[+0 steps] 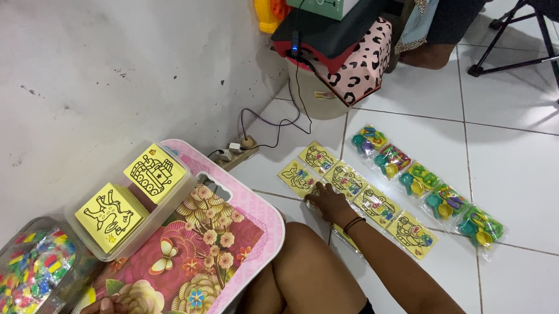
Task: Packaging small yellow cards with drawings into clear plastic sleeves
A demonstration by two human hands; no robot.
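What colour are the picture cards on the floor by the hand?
The cards are yellow with dark line drawings, seen in the head view; the right hand touches them.

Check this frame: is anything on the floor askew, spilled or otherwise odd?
Mostly tidy. The yellow picture packets and the toy bags lie in two neat diagonal rows. One thing stands out: a packet lies partly hidden under the right forearm, off the row. The right hand rests on the packets. Nothing is spilled.
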